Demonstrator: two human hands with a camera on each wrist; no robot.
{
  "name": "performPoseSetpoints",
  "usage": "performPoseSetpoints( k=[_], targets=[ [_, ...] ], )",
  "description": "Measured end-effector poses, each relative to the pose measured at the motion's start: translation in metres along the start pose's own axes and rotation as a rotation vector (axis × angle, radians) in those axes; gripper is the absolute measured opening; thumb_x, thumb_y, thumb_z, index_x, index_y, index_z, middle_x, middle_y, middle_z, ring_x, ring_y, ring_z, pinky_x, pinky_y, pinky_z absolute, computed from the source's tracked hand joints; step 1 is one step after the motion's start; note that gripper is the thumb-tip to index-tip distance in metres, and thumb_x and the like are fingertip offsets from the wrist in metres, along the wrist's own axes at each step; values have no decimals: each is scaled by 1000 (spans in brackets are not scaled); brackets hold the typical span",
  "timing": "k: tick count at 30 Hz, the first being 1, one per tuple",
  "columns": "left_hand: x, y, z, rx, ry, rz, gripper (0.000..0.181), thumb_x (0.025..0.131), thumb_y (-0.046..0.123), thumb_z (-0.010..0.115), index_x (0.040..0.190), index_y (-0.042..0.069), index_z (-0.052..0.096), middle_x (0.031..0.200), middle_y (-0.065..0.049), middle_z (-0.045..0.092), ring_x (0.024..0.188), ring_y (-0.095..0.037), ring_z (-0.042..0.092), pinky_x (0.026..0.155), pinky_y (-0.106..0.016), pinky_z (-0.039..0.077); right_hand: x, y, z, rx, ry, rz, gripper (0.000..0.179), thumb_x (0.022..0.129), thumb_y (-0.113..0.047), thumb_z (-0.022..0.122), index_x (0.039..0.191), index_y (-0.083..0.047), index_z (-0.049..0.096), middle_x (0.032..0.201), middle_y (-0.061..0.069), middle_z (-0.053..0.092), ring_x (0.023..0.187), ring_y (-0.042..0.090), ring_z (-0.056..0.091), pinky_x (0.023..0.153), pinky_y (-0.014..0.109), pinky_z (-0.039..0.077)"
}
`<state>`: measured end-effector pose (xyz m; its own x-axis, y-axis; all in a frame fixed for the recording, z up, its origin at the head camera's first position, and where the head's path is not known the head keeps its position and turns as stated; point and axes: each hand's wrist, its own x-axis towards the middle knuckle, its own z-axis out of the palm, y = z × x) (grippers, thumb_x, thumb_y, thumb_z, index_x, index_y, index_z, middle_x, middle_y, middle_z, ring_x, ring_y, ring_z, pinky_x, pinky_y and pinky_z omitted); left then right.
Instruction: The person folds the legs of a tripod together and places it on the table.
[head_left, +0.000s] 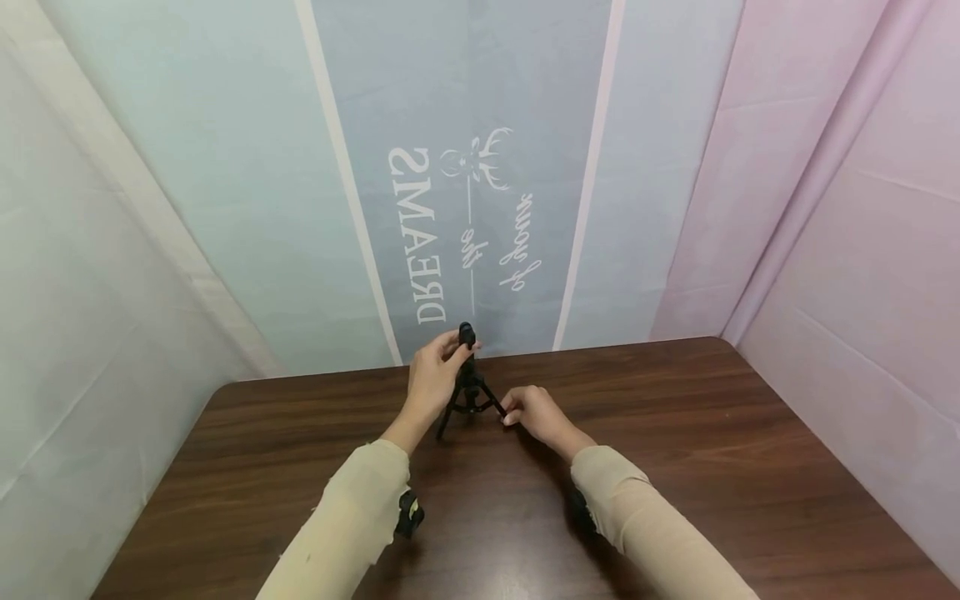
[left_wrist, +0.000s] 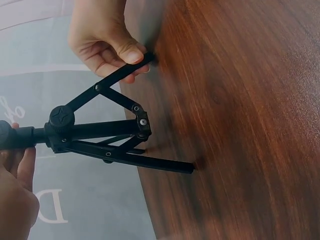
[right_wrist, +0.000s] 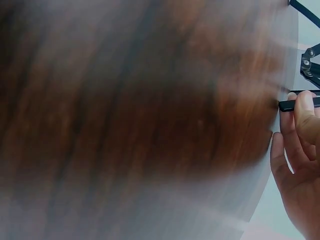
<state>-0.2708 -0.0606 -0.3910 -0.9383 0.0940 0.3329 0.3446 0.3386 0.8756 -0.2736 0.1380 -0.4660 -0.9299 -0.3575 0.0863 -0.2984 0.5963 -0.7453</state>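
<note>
A small black tripod (head_left: 471,392) stands near the table's far edge with its legs spread. My left hand (head_left: 435,375) grips its upper part, thumb and fingers around the column. In the left wrist view the round knob (left_wrist: 62,117), the centre column and the hinged braces show plainly. My right hand (head_left: 536,412) pinches the lower end of the right leg (left_wrist: 117,75) between thumb and fingers. The right wrist view catches that leg's tip (right_wrist: 287,105) under the right thumb, with part of the hand cut off by the frame.
The dark wood-grain table (head_left: 675,467) runs forward to a fabric backdrop (head_left: 465,83) with white lettering. Pale cloth walls stand on both sides. A black wrist device (head_left: 409,513) is strapped under the left sleeve.
</note>
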Motion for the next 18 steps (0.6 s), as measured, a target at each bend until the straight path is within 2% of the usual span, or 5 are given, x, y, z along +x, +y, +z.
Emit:
performPoseSetpoints(
  k=[6, 11, 18],
  targets=[
    [1, 0, -3, 1, -7, -18, 30, 102, 29, 59, 128, 17, 66, 111, 7, 72, 112, -17, 63, 94, -42, 52, 4, -2, 3, -13, 11, 6, 5, 83, -2, 75, 87, -5, 73, 78, -1, 69, 75, 13, 64, 75, 36, 56],
    [0, 0, -5, 11, 17, -29, 30, 101, 27, 60, 128, 15, 66, 112, 3, 72, 111, -20, 63, 93, -45, 52, 7, -5, 7, -6, 30, 12, 6, 83, -1, 76, 87, -4, 74, 78, -1, 69, 75, 13, 64, 74, 36, 56],
    [-1, 1, -3, -35, 2, -15, 27, 101, 26, 60, 126, 17, 67, 110, 4, 73, 112, -18, 63, 92, -42, 51, 9, -7, 14, -7, 53, 33, 10, 84, -3, 75, 94, -4, 72, 84, 1, 69, 79, 16, 65, 75, 37, 56]
  ],
)
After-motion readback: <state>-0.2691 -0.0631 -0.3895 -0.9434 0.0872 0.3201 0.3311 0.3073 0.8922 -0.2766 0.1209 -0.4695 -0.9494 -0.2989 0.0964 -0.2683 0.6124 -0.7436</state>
